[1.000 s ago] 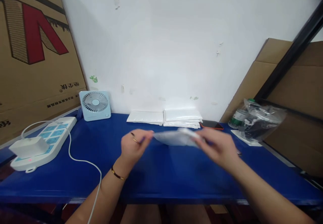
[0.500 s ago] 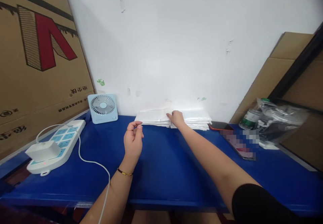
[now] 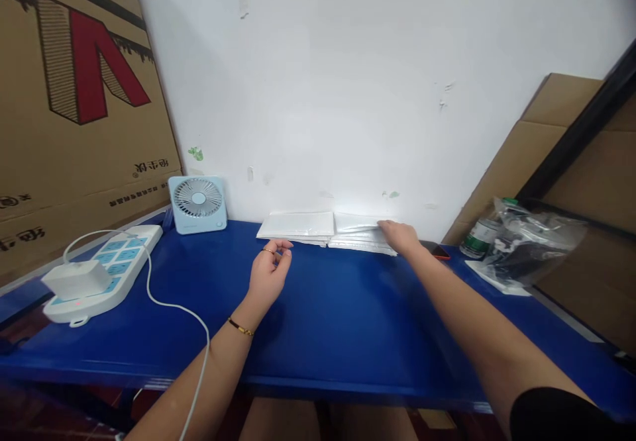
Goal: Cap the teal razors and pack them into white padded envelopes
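Observation:
Two low stacks of flat white packets in clear plastic lie side by side against the wall: the left stack (image 3: pixel 297 224) and the right stack (image 3: pixel 360 239). My right hand (image 3: pixel 401 237) reaches to the right end of the right stack. Its thumb and fingers are closed on the edge of the top plastic packet (image 3: pixel 358 222), whose far side looks slightly raised. My left hand (image 3: pixel 269 270) hovers in front of the left stack, fingers loosely curled and thumb a little apart, with nothing seen in it.
On the blue table (image 3: pixel 318 322), a light blue fan (image 3: pixel 197 204) and a white power strip (image 3: pixel 106 272) with a cable stand left. A phone (image 3: pixel 435 249) lies partly behind my right hand. Farther right are a green-capped bottle (image 3: pixel 479 237) and a clear plastic bag (image 3: pixel 539 236).
My right hand has moved right, from the middle of the stacks to the right stack's far end. My left hand has shifted slightly right. The view has moved a little.

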`<state>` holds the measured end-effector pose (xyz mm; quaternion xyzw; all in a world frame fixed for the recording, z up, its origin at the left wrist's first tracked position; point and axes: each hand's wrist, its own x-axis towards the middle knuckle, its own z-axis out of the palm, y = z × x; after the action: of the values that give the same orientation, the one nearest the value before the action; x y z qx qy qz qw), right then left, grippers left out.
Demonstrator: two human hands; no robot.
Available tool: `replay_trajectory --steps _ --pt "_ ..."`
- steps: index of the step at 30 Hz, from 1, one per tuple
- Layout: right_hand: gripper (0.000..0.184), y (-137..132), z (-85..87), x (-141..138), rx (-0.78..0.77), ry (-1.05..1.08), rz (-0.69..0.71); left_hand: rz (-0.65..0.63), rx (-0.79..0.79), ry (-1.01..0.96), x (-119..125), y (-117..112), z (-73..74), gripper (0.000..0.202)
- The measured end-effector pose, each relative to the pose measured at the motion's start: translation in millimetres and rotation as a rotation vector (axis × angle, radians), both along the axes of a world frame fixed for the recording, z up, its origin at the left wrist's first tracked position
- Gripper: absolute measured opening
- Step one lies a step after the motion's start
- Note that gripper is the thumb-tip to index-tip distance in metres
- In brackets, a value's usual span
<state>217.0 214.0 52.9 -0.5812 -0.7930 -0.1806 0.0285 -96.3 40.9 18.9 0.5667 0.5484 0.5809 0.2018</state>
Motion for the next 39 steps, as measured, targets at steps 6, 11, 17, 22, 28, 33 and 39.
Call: replay_trajectory --steps 6,11,17,22,28,33,39 --pt "0.035 -50.2 -14.2 7.6 0.227 0.107 -0.041 -0.324 -0.254 -0.332 40.9 7.6 -17.5 0.045" --pt "0.036 -118.1 -42.5 -18.2 0.066 0.168 0.416 -0.403 -0.269 -0.947 96.5 18.8 -19.1 0.048" --pt "0.084 -115.0 -51.5 -3.4 -0.341 0.591 0.597 -0.045 0.017 -1.209 101.1 35.3 -12.9 0.025" --pt "0.121 -95.7 -59.8 15.5 -0.628 0.696 0.539 0.005 0.197 -1.124 96.9 31.1 1.1 0.030" --pt "0.120 -100.0 -62.5 -1.5 -0.652 0.825 0.633 -0.144 0.358 -0.950 104.9 25.1 28.6 0.042" --pt "0.105 -104.2 -60.2 -23.6 -0.562 0.914 0.672 -0.169 0.314 -1.014 108.6 32.9 36.4 0.037" --pt "0.072 -99.3 -60.2 -16.3 -0.474 0.832 0.661 -0.031 0.323 -1.145 90.0 41.5 33.1 0.030"
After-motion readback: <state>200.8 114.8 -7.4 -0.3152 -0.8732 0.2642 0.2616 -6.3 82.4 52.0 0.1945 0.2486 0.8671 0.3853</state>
